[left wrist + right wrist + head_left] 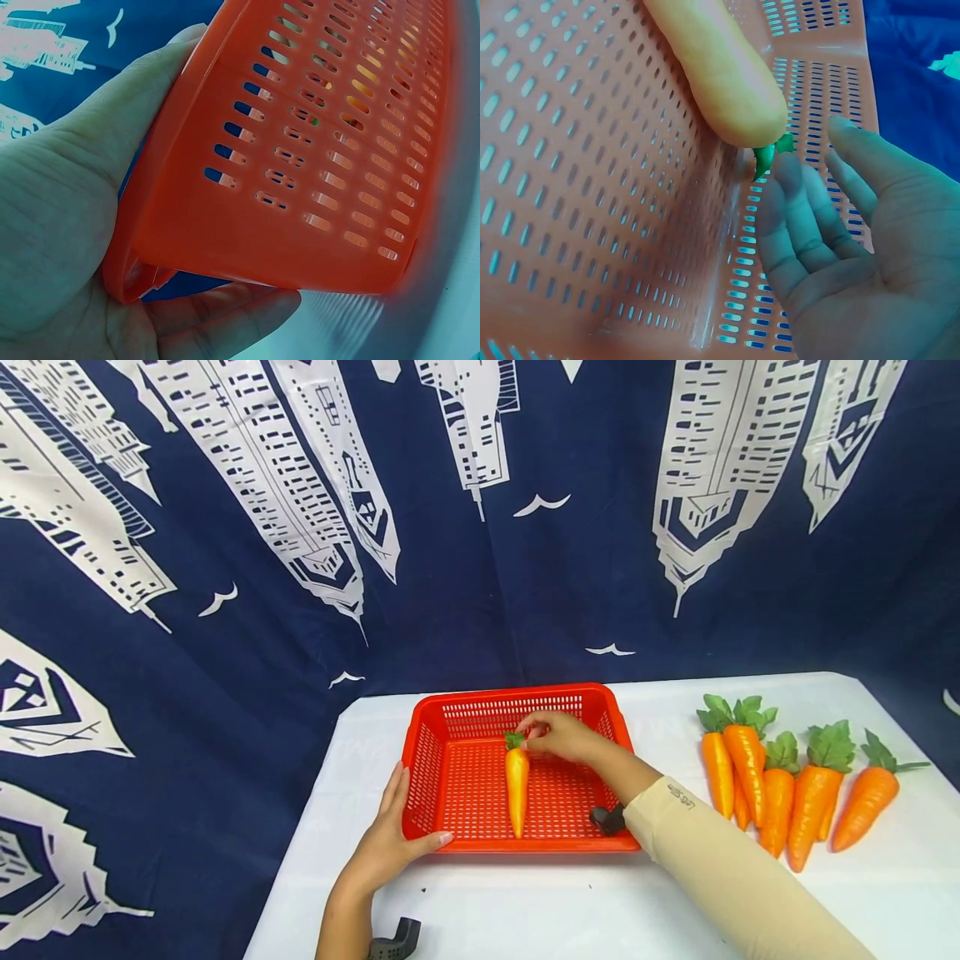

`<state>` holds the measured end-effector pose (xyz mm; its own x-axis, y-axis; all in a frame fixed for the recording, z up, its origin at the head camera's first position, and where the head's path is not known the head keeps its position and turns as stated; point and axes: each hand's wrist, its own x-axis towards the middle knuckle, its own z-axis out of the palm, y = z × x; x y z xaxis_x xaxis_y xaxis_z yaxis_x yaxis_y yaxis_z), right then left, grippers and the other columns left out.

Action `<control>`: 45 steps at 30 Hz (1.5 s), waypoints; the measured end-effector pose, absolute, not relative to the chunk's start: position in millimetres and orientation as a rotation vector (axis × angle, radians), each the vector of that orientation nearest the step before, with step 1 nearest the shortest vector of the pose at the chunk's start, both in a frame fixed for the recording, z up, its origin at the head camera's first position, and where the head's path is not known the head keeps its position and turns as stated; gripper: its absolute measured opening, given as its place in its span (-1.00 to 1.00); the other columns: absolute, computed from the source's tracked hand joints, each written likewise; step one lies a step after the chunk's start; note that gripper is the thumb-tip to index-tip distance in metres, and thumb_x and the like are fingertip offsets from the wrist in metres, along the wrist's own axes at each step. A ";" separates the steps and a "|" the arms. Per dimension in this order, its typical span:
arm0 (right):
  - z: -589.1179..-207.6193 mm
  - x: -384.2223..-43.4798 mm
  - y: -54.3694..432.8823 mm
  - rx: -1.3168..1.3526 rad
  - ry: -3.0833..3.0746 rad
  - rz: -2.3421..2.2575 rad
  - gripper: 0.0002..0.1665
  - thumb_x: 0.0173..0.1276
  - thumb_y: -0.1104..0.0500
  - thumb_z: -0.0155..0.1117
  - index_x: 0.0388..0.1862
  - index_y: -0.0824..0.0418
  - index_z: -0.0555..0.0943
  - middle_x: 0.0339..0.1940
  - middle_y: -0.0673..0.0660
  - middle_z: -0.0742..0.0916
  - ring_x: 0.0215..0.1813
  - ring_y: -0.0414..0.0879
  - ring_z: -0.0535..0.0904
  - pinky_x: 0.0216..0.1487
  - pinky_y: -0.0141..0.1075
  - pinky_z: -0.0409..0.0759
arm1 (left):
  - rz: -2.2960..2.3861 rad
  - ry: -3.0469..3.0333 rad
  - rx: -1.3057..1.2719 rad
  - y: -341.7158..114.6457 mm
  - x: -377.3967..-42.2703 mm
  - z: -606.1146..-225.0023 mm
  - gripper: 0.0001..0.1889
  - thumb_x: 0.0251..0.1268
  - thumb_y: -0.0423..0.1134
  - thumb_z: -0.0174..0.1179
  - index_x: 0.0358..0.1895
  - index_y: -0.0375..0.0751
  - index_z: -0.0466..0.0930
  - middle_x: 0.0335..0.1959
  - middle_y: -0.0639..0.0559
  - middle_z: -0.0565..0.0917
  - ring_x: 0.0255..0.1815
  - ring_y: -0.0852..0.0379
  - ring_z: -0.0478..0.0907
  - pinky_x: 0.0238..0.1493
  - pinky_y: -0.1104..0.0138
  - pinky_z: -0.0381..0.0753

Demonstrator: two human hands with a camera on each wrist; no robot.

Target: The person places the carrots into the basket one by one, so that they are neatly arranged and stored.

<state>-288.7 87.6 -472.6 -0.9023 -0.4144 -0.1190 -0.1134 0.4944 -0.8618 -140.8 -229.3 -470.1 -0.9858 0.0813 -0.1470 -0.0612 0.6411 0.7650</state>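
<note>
In the head view, an orange carrot with short green leaves lies in a red perforated plastic basket, its leafy end toward the back. My right hand reaches into the basket at that end. In the right wrist view, the fingertips of this hand are close by the leaves, and the thumb stands apart from the fingers; whether they touch is hard to tell. My left hand rests against the basket's front left corner, thumb along the front rim and fingers along the left side. Those fingers look nearly straight in the left wrist view.
Several more leafy carrots lie in a group on the white-covered table, right of the basket. A dark blue cloth printed with white buildings hangs behind and to the left. Black wrist devices are worn on the arms.
</note>
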 end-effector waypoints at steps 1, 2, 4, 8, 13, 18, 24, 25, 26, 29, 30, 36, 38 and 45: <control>-472.9 -288.8 87.8 -0.438 2.440 -1.380 -0.62 0.34 0.18 0.41 0.11 0.23 0.65 -0.23 0.15 0.67 -0.30 -0.07 0.53 -0.28 -0.35 0.54 | 1.264 2.692 0.017 -229.2 -140.4 -470.2 0.32 -0.03 0.17 0.55 0.66 0.22 -0.31 0.69 0.30 -0.30 0.63 -0.30 0.08 0.42 -0.37 0.24; -473.0 -288.8 87.8 -0.438 2.447 -1.398 -0.61 0.35 0.18 0.40 0.13 0.24 0.64 -0.21 0.16 0.67 -0.29 -0.07 0.53 -0.28 -0.34 0.53 | 1.265 2.693 0.017 -229.1 -140.2 -470.3 0.32 -0.03 0.18 0.55 0.66 0.22 -0.30 0.69 0.29 -0.30 0.62 -0.30 0.09 0.41 -0.38 0.24; -472.7 -288.6 87.0 -0.432 2.454 -1.428 -0.58 0.37 0.18 0.35 0.18 0.26 0.60 -0.18 0.17 0.67 -0.29 -0.06 0.55 -0.27 -0.33 0.55 | 1.261 2.699 0.012 -229.5 -139.6 -471.1 0.32 -0.03 0.17 0.55 0.66 0.22 -0.30 0.69 0.29 -0.29 0.62 -0.32 0.10 0.40 -0.38 0.25; -470.9 -287.4 84.8 -0.404 2.446 -1.513 -0.54 0.39 0.18 0.31 0.23 0.30 0.56 -0.15 0.20 0.68 -0.27 0.03 0.64 -0.19 -0.21 0.65 | 1.264 2.703 0.005 -229.8 -138.2 -473.0 0.31 -0.02 0.14 0.55 0.67 0.20 -0.29 0.70 0.27 -0.29 0.62 -0.33 0.07 0.40 -0.39 0.23; -465.0 -289.1 88.5 -0.395 2.461 -1.596 -0.49 0.41 0.16 0.32 0.28 0.31 0.52 -0.10 0.21 0.69 -0.21 0.10 0.70 -0.11 -0.13 0.71 | 1.256 2.706 0.012 -229.2 -137.5 -474.3 0.30 -0.01 0.13 0.55 0.67 0.18 -0.28 0.70 0.24 -0.29 0.62 -0.33 0.08 0.41 -0.38 0.23; -449.9 -290.7 99.9 -0.365 2.479 -1.739 -0.47 0.45 0.12 0.30 0.35 0.19 0.47 0.06 0.23 0.68 -0.12 0.08 0.71 0.03 -0.07 0.71 | 1.262 2.710 0.012 -228.7 -137.6 -473.4 0.31 -0.02 0.12 0.56 0.67 0.16 -0.27 0.70 0.24 -0.28 0.62 -0.33 0.09 0.40 -0.38 0.24; -433.3 -288.3 112.6 -0.331 2.446 -1.864 -0.46 0.47 0.07 0.30 0.36 0.15 0.48 0.13 0.25 0.66 -0.18 -0.11 0.72 0.05 -0.09 0.72 | 1.266 2.708 0.019 -228.2 -138.5 -472.9 0.31 -0.02 0.11 0.56 0.67 0.17 -0.28 0.70 0.27 -0.29 0.63 -0.32 0.07 0.41 -0.38 0.23; -430.6 -287.2 114.3 -0.324 2.448 -1.876 -0.45 0.47 0.05 0.30 0.37 0.16 0.47 0.14 0.25 0.66 -0.18 -0.16 0.71 0.01 -0.18 0.72 | 1.268 2.707 0.018 -228.2 -138.5 -472.8 0.31 -0.02 0.11 0.56 0.67 0.17 -0.27 0.70 0.27 -0.29 0.62 -0.32 0.07 0.41 -0.38 0.23; -427.8 -286.2 115.9 -0.315 2.446 -1.898 -0.44 0.47 0.05 0.30 0.38 0.17 0.47 0.14 0.26 0.66 -0.18 -0.19 0.71 -0.02 -0.26 0.72 | 1.271 2.705 0.019 -228.1 -138.7 -472.6 0.31 -0.03 0.12 0.56 0.67 0.17 -0.27 0.70 0.27 -0.29 0.63 -0.32 0.07 0.42 -0.37 0.23; -418.5 -283.1 121.6 -0.280 2.435 -1.974 -0.44 0.48 0.06 0.28 0.39 0.17 0.47 0.14 0.26 0.65 -0.15 -0.22 0.71 -0.07 -0.43 0.69 | 1.264 2.712 0.022 -228.0 -138.9 -472.2 0.32 -0.04 0.14 0.56 0.67 0.16 -0.27 0.70 0.26 -0.29 0.63 -0.31 0.06 0.42 -0.38 0.22; -415.2 -281.6 123.9 -0.271 2.427 -2.000 -0.44 0.49 0.07 0.27 0.39 0.17 0.45 0.14 0.25 0.64 -0.14 -0.22 0.71 -0.04 -0.44 0.68 | 1.259 2.714 0.021 -228.1 -138.9 -472.2 0.32 -0.04 0.15 0.56 0.67 0.16 -0.27 0.70 0.26 -0.29 0.63 -0.31 0.06 0.42 -0.38 0.22; -397.4 -272.8 142.5 -0.257 2.398 -2.131 -0.45 0.51 0.08 0.23 0.41 0.20 0.43 0.05 0.08 0.65 -0.09 -0.26 0.72 0.07 -0.37 0.69 | 1.269 2.709 0.025 -228.2 -139.5 -470.9 0.32 -0.04 0.15 0.56 0.67 0.16 -0.27 0.70 0.26 -0.29 0.64 -0.30 0.03 0.43 -0.38 0.21; -393.4 -269.1 150.1 -0.253 2.404 -2.165 -0.44 0.51 0.08 0.24 0.41 0.22 0.43 0.05 0.02 0.65 -0.07 -0.29 0.71 0.05 -0.42 0.69 | 1.275 2.703 0.025 -228.0 -139.9 -470.5 0.32 -0.04 0.15 0.56 0.67 0.16 -0.28 0.70 0.27 -0.29 0.64 -0.30 0.04 0.43 -0.37 0.21; -386.5 -254.2 175.4 -0.190 2.508 -2.238 -0.44 0.46 0.05 0.32 0.36 0.19 0.49 0.00 -0.18 0.66 -0.08 -0.41 0.69 0.00 -0.53 0.65 | 1.272 2.700 0.021 -227.4 -140.4 -469.9 0.32 -0.03 0.14 0.56 0.67 0.17 -0.28 0.69 0.29 -0.29 0.64 -0.29 0.05 0.43 -0.37 0.21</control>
<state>-254.2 175.4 -386.5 -0.9685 0.0651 0.2404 -0.2315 0.1208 -0.9653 -140.4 -227.4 -469.9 -0.9876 0.0795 -0.1353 -0.0537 0.6391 0.7672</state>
